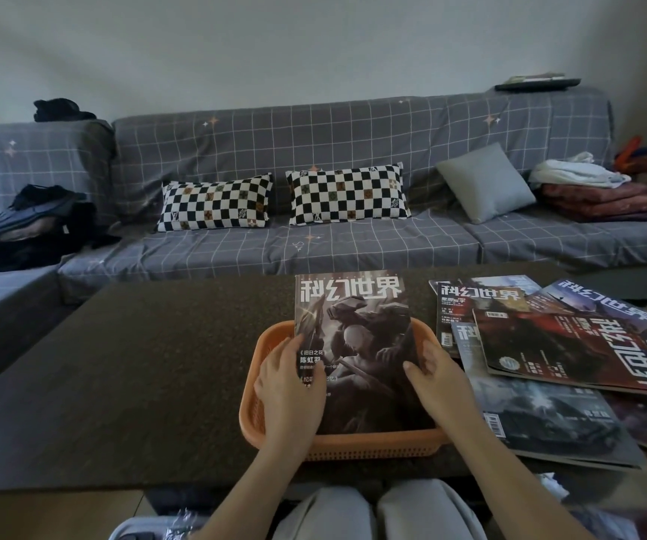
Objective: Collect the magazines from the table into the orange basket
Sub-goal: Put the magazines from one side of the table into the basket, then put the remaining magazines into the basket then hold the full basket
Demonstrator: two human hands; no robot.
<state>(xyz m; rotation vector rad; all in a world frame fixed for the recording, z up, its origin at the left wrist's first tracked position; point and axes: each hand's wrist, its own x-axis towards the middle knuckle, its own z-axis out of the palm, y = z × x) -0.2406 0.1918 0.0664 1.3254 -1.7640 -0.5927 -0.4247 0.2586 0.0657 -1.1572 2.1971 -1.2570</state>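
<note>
Both hands on one magazine — left hand [289, 387] lies on the cover's left side with fingers spread and nearly straight, right hand [437, 378] grips the right edge, thumb on the cover and fingers curled behind it. Held item: glossy dark-covered magazine with an armoured figure and large white title characters [353, 337], standing tilted, lower end inside the basket, top end leaning away from the person past the far rim.

Behind the hands: long grey sofa with a white grid-pattern cover [314, 157], two black-and-white checkered cushions [283, 198] and a plain grey cushion [487, 183] on its seat, folded red blanket [606, 202] at the right end, dark clothes pile [33, 224] at the left end.

Under the hands: dark speckled low table [139, 364].

Right of the right hand: loose spread of overlapping magazines [555, 352] flat on the table — nearest one just beside the basket.

Around the held magazine: orange perforated plastic basket [372, 444], rectangular with rounded corners, on the table near its front edge.
</note>
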